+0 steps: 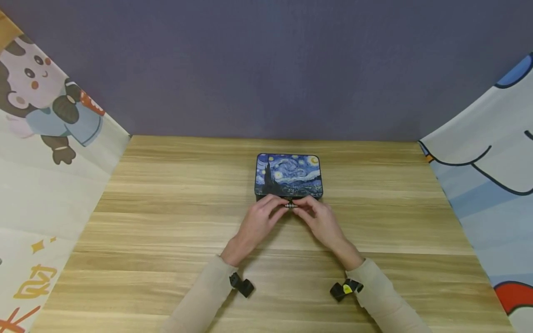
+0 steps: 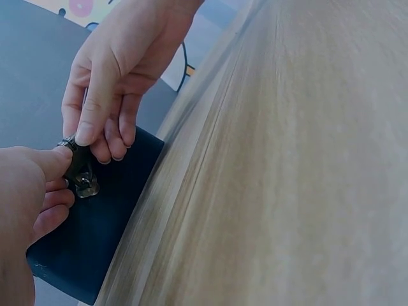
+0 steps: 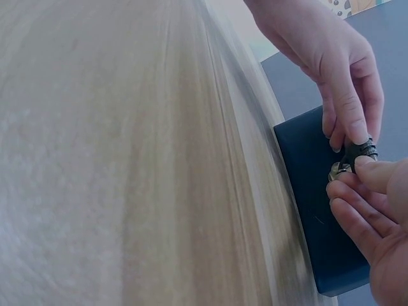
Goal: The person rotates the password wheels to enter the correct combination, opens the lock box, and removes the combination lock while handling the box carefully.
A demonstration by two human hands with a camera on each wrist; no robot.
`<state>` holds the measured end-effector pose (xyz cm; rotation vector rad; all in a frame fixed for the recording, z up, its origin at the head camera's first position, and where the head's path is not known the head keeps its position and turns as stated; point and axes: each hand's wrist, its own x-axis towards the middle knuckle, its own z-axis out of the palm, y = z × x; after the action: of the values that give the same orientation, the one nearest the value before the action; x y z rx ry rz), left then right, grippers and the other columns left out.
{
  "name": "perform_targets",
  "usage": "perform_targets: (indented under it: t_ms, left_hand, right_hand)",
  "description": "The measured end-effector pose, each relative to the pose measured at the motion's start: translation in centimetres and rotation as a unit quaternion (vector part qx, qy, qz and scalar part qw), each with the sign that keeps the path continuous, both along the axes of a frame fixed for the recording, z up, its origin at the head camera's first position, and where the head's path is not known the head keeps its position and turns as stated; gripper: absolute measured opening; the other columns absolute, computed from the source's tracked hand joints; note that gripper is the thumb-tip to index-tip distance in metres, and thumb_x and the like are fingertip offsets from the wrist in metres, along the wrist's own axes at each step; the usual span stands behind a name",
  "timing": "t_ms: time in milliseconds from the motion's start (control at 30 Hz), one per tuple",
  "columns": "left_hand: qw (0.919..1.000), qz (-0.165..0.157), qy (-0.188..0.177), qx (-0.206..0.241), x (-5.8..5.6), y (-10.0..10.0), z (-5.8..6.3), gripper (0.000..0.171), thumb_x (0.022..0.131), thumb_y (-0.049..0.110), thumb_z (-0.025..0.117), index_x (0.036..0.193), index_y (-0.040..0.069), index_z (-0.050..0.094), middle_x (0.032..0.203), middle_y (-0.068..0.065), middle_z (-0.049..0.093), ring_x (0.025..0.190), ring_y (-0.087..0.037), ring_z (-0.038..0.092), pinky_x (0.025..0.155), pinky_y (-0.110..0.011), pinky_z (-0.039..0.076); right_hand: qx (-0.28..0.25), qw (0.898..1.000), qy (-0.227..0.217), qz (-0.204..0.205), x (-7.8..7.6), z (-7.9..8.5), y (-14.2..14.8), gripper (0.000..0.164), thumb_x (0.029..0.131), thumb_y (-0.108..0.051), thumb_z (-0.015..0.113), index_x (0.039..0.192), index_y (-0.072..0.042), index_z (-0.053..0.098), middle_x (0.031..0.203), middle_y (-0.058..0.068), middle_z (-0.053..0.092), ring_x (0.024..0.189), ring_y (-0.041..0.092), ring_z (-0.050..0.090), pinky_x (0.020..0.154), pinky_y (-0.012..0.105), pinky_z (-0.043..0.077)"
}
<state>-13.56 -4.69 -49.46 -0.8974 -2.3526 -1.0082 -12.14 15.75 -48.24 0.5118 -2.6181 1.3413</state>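
A tin box (image 1: 288, 175) with a starry-night painting on its lid stands closed on the table. At the middle of its front hangs a small dark combination padlock (image 1: 290, 206), with ridged dials visible in the wrist views. My left hand (image 1: 257, 221) pinches one end of the padlock (image 2: 78, 157) between thumb and fingers. The other end is pinched by my right hand (image 1: 323, 224). Right beside the padlock, a shiny metal clasp (image 2: 87, 185) sits on the box's dark front wall (image 3: 319, 191). Fingertips partly cover the padlock, and the dial digits are too small to read.
The wood-grain table (image 1: 166, 222) extends around the box. A grey-blue wall (image 1: 266, 69) rises behind it, and cartoon-printed panels (image 1: 46, 152) flank both sides. Each wrist wears a small black camera (image 1: 242, 285).
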Motion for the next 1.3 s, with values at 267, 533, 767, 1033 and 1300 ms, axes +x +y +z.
perform_targets:
  t_ms: [267,533,767,1033,1300]
  left_hand:
    - [1.0,0.001,-0.001,0.0,0.03,-0.01,0.13,0.017,0.093,0.014,0.078,0.108,0.006,0.076,0.103,-0.004,0.074,0.095,-0.015,0.072,0.092,-0.02,0.059]
    - [1.0,0.001,0.0,-0.001,0.08,-0.04,0.32,0.017,0.093,0.013,0.078,0.108,0.006,0.076,0.103,-0.005,0.074,0.096,-0.016,0.072,0.092,-0.021,0.059]
    - [1.0,0.0,0.004,-0.007,0.05,-0.08,0.38,0.017,0.093,0.013,0.078,0.108,0.005,0.076,0.104,-0.005,0.075,0.095,-0.016,0.072,0.092,-0.021,0.059]
    - [0.9999,-0.001,0.01,-0.001,-0.07,-0.07,0.21,0.016,0.092,0.013,0.079,0.106,0.005,0.077,0.101,-0.004,0.074,0.093,-0.016,0.072,0.089,-0.021,0.06]
    - [1.0,-0.001,0.008,-0.001,-0.07,-0.09,0.16,0.02,0.089,0.009,0.081,0.108,0.006,0.077,0.102,-0.004,0.073,0.093,-0.015,0.071,0.088,-0.02,0.06]
  right_hand:
    - [0.003,1.0,-0.004,-0.003,0.0,-0.01,0.01,0.018,0.093,-0.008,0.076,0.111,-0.007,0.073,0.098,0.006,0.077,0.086,0.021,0.073,0.076,0.036,0.064]
    - [0.004,1.0,-0.007,-0.004,0.03,0.06,-0.03,0.018,0.093,-0.009,0.076,0.111,-0.007,0.073,0.098,0.006,0.077,0.086,0.02,0.073,0.077,0.036,0.064]
    - [0.004,1.0,-0.006,-0.004,-0.04,0.06,-0.02,0.018,0.093,-0.009,0.076,0.11,-0.007,0.073,0.098,0.006,0.077,0.085,0.021,0.073,0.076,0.035,0.064]
    - [0.006,1.0,0.003,0.002,-0.16,-0.07,0.01,0.017,0.093,-0.007,0.076,0.11,-0.006,0.073,0.098,0.007,0.078,0.085,0.021,0.074,0.075,0.034,0.064]
    - [0.006,1.0,-0.006,0.001,-0.14,0.09,0.04,0.017,0.094,-0.007,0.075,0.111,-0.006,0.073,0.099,0.007,0.077,0.087,0.021,0.074,0.077,0.035,0.064]
